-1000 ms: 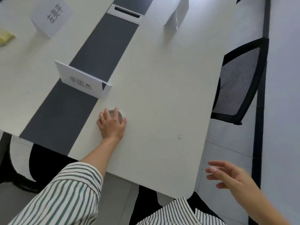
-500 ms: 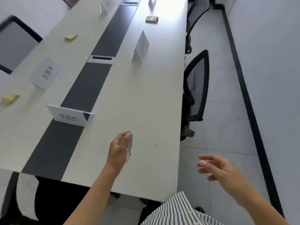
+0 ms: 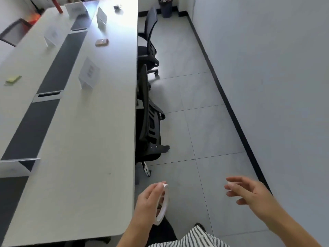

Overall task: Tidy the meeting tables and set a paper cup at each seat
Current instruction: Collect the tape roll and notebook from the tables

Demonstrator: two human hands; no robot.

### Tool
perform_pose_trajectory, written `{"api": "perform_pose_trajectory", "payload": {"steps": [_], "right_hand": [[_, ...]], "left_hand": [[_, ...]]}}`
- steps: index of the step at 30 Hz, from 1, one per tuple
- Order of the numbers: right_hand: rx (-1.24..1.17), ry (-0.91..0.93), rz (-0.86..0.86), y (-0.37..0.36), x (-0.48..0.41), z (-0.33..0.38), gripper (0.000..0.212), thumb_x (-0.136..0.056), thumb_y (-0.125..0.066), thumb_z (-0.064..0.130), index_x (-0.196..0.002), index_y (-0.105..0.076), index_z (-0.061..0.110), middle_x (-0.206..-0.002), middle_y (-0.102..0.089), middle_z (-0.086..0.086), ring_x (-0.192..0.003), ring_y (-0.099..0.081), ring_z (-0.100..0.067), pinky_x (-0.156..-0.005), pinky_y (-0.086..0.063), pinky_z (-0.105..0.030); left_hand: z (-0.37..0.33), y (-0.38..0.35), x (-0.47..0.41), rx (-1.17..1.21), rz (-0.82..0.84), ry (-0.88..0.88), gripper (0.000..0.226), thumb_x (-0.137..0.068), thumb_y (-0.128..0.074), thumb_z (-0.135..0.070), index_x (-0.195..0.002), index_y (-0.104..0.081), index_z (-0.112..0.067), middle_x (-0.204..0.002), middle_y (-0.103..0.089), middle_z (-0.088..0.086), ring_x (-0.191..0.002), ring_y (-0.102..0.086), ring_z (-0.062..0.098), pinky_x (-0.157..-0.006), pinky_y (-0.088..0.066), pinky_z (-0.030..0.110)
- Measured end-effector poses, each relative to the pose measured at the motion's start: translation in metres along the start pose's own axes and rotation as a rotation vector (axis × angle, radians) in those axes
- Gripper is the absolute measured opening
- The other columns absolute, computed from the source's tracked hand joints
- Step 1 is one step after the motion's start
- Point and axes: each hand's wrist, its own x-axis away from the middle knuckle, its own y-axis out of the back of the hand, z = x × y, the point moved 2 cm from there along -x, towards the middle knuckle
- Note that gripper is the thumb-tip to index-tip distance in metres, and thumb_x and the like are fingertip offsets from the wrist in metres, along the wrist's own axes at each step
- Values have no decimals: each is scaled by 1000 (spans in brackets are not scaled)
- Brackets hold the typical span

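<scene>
My left hand (image 3: 149, 202) grips a thin white tape ring (image 3: 161, 217) over the floor, just right of the desk (image 3: 85, 157) edge. My right hand (image 3: 249, 193) hangs apart to its right, fingers loosely spread, holding nothing. Ahead of my left hand a black chair (image 3: 149, 122) sits against the desk; farther on, a name card (image 3: 88, 73) stands on it.

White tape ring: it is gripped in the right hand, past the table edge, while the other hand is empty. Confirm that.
Wrong hand. The head view shows the white tape ring gripped in the left hand, not the right. It is past the table edge, and the right hand is empty.
</scene>
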Motion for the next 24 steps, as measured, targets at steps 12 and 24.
{"api": "perform_pose_trajectory", "payload": {"steps": [12, 24], "right_hand": [[-125, -75, -143, 79, -111, 23, 13, -89, -64, 21, -102, -70, 21, -89, -77, 1, -82, -73, -15, -69, -52, -31], [-134, 59, -267, 168, -277, 189, 15, -90, -63, 26, -103, -68, 26, -91, -76, 3, -81, -72, -7, -71, -53, -28]], "left_hand": [[-111, -102, -144, -172, 124, -55, 24, -94, -52, -36, -103, -72, -24, -102, -73, -1, -100, -68, 18, -93, -54, 48], [-328, -184, -323, -245, 253, -227, 22, -93, -53, -37, -104, -68, -24, -105, -70, 0, -100, -65, 21, -79, -56, 34]]}}
